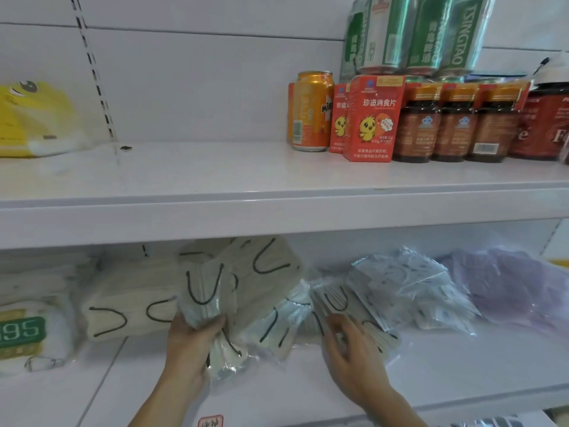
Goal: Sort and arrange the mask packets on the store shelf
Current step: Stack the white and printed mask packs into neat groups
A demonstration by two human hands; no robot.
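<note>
Mask packets [264, 285]: beige, black ear loops, clear wrap, heaped on lower shelf [462, 365]. Left hand [192, 334] grips one upright packet [204, 291]; right hand [351, 349] presses, fingers spread, another packet [338, 298].

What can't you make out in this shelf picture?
- Head view: the packet under the right hand, partly covered by the fingers.
- Purple bag, contents blurred.
- Label, cut by the bottom edge.
- Packets behind the left hand's bundle, count unclear.

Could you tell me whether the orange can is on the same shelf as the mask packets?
No, the orange can stands on the upper shelf, one level above the mask packets.
</note>
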